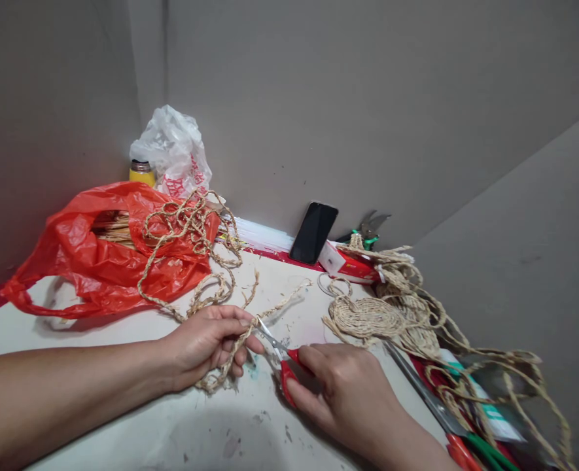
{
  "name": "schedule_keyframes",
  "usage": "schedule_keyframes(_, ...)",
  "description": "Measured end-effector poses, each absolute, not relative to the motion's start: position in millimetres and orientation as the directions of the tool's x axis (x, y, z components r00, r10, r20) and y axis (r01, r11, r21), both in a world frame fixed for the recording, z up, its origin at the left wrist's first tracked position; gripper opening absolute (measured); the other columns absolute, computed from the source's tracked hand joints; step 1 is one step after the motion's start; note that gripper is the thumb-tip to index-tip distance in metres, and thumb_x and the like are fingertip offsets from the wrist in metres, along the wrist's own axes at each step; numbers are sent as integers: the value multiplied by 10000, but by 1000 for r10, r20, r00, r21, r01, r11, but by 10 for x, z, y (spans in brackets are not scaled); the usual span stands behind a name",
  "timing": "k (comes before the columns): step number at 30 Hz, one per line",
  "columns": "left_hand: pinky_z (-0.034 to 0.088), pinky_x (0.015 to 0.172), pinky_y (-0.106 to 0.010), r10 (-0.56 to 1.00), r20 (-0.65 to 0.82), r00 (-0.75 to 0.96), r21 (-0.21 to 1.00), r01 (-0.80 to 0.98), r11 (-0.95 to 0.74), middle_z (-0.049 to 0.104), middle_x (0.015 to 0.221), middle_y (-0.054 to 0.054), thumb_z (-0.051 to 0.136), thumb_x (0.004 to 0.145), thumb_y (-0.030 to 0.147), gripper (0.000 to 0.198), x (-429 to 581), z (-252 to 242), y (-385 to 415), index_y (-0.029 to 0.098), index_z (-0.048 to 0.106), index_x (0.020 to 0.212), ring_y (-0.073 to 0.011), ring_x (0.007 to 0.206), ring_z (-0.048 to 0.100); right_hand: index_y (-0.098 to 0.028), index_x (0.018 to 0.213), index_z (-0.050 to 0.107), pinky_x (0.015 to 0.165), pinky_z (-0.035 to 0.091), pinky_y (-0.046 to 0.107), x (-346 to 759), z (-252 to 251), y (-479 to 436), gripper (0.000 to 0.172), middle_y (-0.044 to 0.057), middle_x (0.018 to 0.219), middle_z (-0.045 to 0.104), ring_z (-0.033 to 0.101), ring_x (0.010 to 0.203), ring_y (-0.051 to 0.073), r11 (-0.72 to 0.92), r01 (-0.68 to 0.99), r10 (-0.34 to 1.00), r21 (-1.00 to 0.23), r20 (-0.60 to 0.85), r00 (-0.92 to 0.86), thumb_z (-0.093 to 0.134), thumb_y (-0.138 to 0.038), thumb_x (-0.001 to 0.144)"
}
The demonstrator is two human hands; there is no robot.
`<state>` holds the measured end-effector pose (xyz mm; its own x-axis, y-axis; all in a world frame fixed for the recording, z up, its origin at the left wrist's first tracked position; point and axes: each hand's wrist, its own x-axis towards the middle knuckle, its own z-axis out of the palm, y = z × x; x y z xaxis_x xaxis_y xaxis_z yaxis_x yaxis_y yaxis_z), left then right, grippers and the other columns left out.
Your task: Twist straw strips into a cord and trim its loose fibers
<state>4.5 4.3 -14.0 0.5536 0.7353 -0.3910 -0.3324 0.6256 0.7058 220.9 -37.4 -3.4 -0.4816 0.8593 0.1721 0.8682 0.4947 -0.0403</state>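
Note:
My left hand (208,343) is closed on a braided straw rope (235,350), pinching it between thumb and fingers. One end of the rope stretches off to the upper right over the table, and a loop of it hangs under the hand. In my right hand (348,389) is a small pair of scissors (282,356) with red handles. Its metal blade tips are at the rope, right beside my left fingertips; I cannot tell how far apart the blades are. More tangled rope (191,226) lies behind my left hand, over a red plastic bag.
The red plastic bag (68,229) holds dry straw. Behind it stand a yellow bottle (142,173) and a white plastic bag (176,144). A phone (313,232) leans near the wall. On the right lie a coiled straw piece (365,317), more cord and larger shears (431,399).

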Motion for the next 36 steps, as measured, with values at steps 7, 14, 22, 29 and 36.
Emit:
schedule_keyframes(7, 476, 427, -216, 741, -412, 530, 686, -354, 635, 669, 695, -93, 491, 788, 88, 122, 38, -129, 52, 127, 502, 903, -97, 451, 523, -191, 601, 532, 515, 220, 254, 2263, -64, -353, 271, -5, 536, 575, 454, 465, 104, 461, 885, 879, -68, 173, -445, 511, -358, 813)
schedule_keyframes(14, 468, 419, -213, 750, -401, 525, 690, -365, 625, 650, 664, -80, 493, 787, 74, 124, 43, -136, 56, 124, 511, 899, -95, 443, 509, -190, 599, 537, 513, 218, 254, 2241, -58, -364, 241, -6, 522, 566, 459, 466, 108, 484, 873, 866, -50, 171, -470, 525, -336, 790)
schedule_keyframes(22, 463, 413, -206, 750, -401, 526, 685, -372, 627, 637, 643, -64, 489, 789, 63, 127, 42, -149, 59, 123, 512, 898, -88, 440, 494, -188, 598, 541, 512, 215, 257, 2257, -79, -363, 252, -1, 522, 572, 452, 460, 106, 482, 875, 867, -40, 166, -470, 525, -342, 797)
schedule_keyframes(29, 474, 425, -211, 741, -392, 545, 689, -360, 629, 645, 660, -69, 478, 806, 67, 116, 42, -160, 47, 125, 504, 903, -85, 444, 497, -186, 588, 533, 506, 211, 246, 2223, -51, -358, 237, -12, 505, 547, 425, 451, 94, 483, 871, 872, -92, 140, -469, 526, -320, 784)
schedule_keyframes(36, 485, 438, -223, 739, -384, 554, 716, -327, 617, 661, 678, -81, 497, 807, 88, 107, 50, -139, 38, 126, 503, 907, -92, 438, 520, -186, 589, 526, 507, 205, 246, 2219, -66, -360, 240, -10, 514, 550, 420, 460, 99, 456, 882, 888, -116, 113, -445, 523, -323, 786)
